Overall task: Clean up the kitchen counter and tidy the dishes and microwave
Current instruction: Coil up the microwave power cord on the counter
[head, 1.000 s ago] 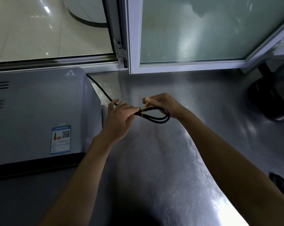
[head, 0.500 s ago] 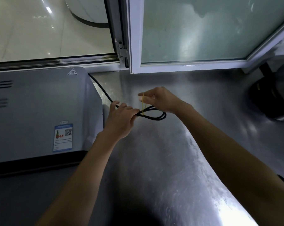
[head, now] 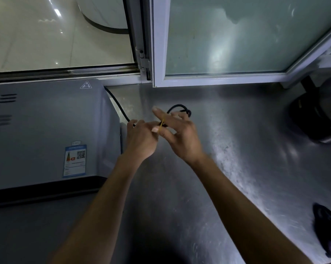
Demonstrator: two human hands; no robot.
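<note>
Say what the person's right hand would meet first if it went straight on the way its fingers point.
Probably the looped black power cable just beyond the right hand; past that, the white window frame. Depth is unclear.
</note>
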